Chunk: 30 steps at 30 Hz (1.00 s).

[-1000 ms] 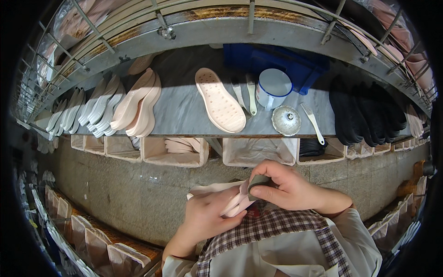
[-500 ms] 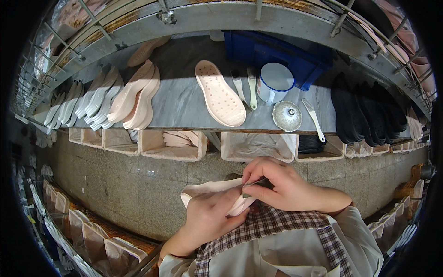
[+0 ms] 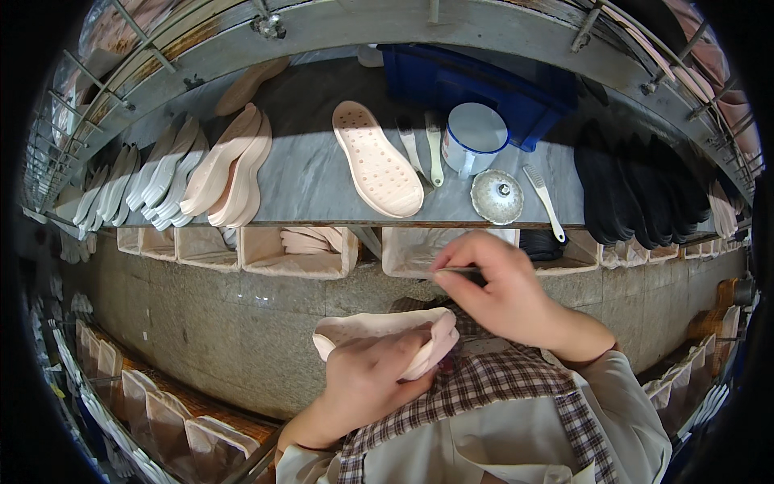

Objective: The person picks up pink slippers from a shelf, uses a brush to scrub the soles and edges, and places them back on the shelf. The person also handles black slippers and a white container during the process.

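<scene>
My left hand (image 3: 367,375) is closed round a pale pink shoe sole (image 3: 438,343) in front of my checked apron. The sole lies tilted and is bent upward at its right end; my fingers cover part of its middle. Above and to the right of it, apart from the sole, my right hand (image 3: 501,284) pinches a thin, dark, flat strip (image 3: 458,269) that looks like a blade. Its far end lies under my fingers, so its exact kind does not show.
On the grey bench lie another pink sole (image 3: 377,161), brushes (image 3: 545,202), a white mug (image 3: 476,141), a metal lid (image 3: 497,196) and a blue crate (image 3: 484,89). Grey and pink soles (image 3: 230,165) line the left, black soles (image 3: 637,189) the right. Lined bins (image 3: 298,258) hang below the bench edge.
My right hand has lifted off the sole, up and slightly to the right, with the strip still in it. My left hand keeps the sole in nearly the same place.
</scene>
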Each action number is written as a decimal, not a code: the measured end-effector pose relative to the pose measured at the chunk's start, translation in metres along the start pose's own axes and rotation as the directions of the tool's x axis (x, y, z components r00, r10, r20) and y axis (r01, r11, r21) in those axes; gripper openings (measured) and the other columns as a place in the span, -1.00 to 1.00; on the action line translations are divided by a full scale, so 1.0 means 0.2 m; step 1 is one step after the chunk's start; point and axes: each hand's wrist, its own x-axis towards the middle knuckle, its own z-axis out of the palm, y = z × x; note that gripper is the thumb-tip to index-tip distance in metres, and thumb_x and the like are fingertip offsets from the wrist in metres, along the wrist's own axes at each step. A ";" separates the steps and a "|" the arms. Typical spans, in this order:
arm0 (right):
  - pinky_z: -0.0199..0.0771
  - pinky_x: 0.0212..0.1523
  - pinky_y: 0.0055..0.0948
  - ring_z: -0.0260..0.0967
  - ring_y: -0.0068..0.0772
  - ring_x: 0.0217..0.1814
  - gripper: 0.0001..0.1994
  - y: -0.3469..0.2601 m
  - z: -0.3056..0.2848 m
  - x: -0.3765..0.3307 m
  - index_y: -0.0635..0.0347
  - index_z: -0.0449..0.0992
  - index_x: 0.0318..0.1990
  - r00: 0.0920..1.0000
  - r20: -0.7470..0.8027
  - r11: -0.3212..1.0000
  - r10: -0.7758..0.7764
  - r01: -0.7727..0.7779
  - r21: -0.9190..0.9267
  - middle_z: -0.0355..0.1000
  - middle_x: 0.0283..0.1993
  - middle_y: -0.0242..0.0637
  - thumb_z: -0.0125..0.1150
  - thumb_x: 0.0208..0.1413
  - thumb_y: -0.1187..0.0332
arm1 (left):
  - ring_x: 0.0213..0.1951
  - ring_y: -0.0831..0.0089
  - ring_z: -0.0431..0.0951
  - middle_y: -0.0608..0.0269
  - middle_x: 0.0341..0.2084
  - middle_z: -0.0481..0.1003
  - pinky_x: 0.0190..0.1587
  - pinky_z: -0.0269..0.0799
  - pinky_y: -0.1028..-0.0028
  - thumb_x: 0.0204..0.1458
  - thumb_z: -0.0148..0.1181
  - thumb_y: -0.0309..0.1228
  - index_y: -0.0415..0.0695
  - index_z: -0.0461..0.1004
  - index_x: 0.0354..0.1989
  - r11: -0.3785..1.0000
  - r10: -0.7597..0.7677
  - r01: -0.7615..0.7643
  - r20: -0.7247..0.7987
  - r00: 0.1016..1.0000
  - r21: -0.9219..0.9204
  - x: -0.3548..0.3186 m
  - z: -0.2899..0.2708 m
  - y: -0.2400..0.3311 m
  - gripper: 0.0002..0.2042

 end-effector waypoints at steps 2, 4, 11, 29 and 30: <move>0.40 -0.31 -0.49 0.43 -0.41 -0.30 -0.82 0.00 -0.03 -0.01 0.24 0.33 -0.38 1.000 0.019 0.962 -0.012 0.006 0.272 0.45 -0.32 -0.23 0.26 -0.04 0.52 | -0.53 0.31 0.55 0.24 -0.55 0.52 -0.45 0.46 0.40 -0.44 0.44 -0.38 -0.18 0.48 -0.23 1.000 -0.025 0.025 0.006 1.000 -0.002 -0.01 0.00 0.00 -0.53; 0.42 -0.25 -0.47 0.42 -0.46 -0.23 -0.79 -0.01 -0.06 -0.03 0.22 0.30 -0.38 0.990 0.137 0.931 -0.041 -0.012 0.365 0.46 -0.25 -0.22 0.28 -0.06 0.55 | -0.52 0.29 0.56 0.22 -0.50 0.53 -0.45 0.47 0.39 -0.41 0.42 -0.39 -0.18 0.46 -0.19 0.999 -0.033 0.033 0.031 0.999 -0.005 -0.01 -0.01 0.00 -0.52; 0.45 -0.30 -0.45 0.46 -0.30 -0.25 -0.79 -0.03 0.01 -0.08 0.24 0.36 -0.39 0.977 0.190 0.976 -0.093 0.051 0.213 0.47 -0.23 -0.20 0.32 -0.08 0.45 | -0.50 0.26 0.57 0.20 -0.43 0.54 -0.47 0.47 0.37 -0.35 0.38 -0.42 -0.16 0.43 -0.14 1.000 0.000 0.000 0.017 1.000 -0.010 0.00 -0.01 0.00 -0.52; 0.48 -0.37 -0.48 0.50 -0.33 -0.30 -0.79 0.00 -0.02 -0.02 0.27 0.34 -0.45 0.984 0.081 0.986 -0.161 0.157 0.057 0.51 -0.31 -0.17 0.34 -0.12 0.54 | -0.50 0.26 0.56 0.19 -0.44 0.54 -0.46 0.46 0.37 -0.37 0.39 -0.43 -0.16 0.42 -0.13 1.000 0.009 -0.007 0.061 0.998 -0.026 -0.01 -0.02 -0.02 -0.50; 0.48 -0.37 -0.48 0.51 -0.33 -0.31 -0.79 0.00 -0.02 -0.02 0.27 0.34 -0.45 0.995 0.011 0.995 -0.096 0.097 -0.023 0.51 -0.31 -0.17 0.34 -0.11 0.54 | -0.49 0.26 0.56 0.19 -0.44 0.54 -0.45 0.46 0.37 -0.38 0.39 -0.44 -0.17 0.42 -0.12 1.000 0.013 -0.011 0.071 0.997 -0.027 -0.01 -0.02 -0.02 -0.49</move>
